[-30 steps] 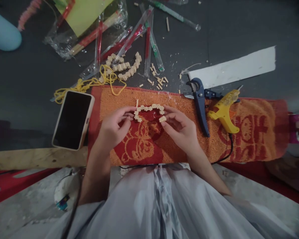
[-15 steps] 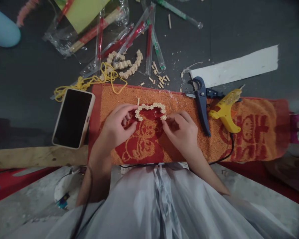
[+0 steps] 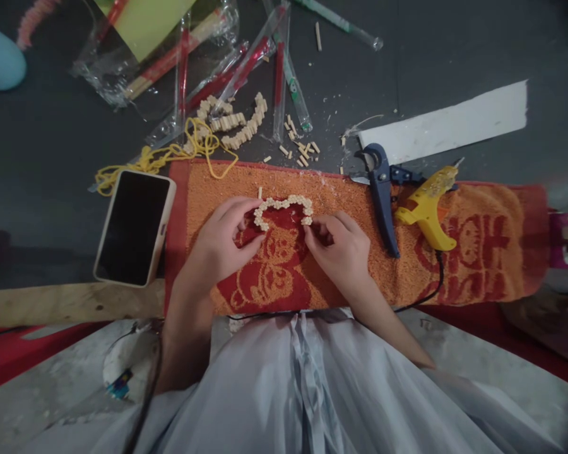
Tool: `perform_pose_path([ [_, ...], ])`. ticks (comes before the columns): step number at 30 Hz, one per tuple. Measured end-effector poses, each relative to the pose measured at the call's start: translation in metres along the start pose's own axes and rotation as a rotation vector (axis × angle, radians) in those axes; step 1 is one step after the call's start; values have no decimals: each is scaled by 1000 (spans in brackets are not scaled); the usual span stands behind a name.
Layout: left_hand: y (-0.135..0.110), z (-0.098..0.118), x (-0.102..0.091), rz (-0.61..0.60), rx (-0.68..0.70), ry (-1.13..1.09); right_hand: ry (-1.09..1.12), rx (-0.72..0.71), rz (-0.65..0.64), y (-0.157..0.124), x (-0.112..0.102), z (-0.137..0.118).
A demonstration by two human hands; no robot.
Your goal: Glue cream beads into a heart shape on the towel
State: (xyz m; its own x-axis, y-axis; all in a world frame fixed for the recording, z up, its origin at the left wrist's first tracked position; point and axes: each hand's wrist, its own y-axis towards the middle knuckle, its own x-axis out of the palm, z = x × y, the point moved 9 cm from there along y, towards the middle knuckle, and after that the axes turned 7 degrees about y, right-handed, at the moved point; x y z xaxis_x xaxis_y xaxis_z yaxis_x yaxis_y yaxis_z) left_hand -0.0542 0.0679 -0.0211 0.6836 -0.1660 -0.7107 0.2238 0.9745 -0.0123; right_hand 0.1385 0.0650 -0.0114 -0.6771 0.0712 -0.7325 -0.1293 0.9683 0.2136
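Observation:
A curved chain of small pale wooden pieces [image 3: 284,205] lies on an orange and red towel [image 3: 341,265] in front of me. My left hand [image 3: 220,243] pinches the chain's left end with thumb and fingers. My right hand [image 3: 343,249] has its fingers curled and presses a small wooden piece [image 3: 307,221] against the chain's right end. Both hands rest on the towel.
A yellow glue gun [image 3: 426,205] and a blue cutter [image 3: 381,189] lie on the towel to the right. A phone [image 3: 132,227] lies left of it. Farther away are another wooden chain [image 3: 239,123], yellow cord [image 3: 170,154], loose wooden bits, wrapped chopsticks [image 3: 246,66] and a white strip [image 3: 447,123].
My right hand has moved left and down, bringing the small wooden piece against the chain's right end. My left hand has closed more tightly on the left end.

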Motion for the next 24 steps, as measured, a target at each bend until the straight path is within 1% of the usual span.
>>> perform_pose_path([
  [7, 0, 3, -1, -1, 22, -2, -25, -35, 18, 2, -1, -5],
  [13, 0, 4, -2, -3, 13, 18, -23, 3, 8, 3, -1, -2],
  [20, 0, 1, -1, -2, -5, -17, -16, -12, 18, 3, -2, -3],
  [24, 0, 3, -1, 1, 16, -21, -1, -26, 19, 4, -2, -3],
])
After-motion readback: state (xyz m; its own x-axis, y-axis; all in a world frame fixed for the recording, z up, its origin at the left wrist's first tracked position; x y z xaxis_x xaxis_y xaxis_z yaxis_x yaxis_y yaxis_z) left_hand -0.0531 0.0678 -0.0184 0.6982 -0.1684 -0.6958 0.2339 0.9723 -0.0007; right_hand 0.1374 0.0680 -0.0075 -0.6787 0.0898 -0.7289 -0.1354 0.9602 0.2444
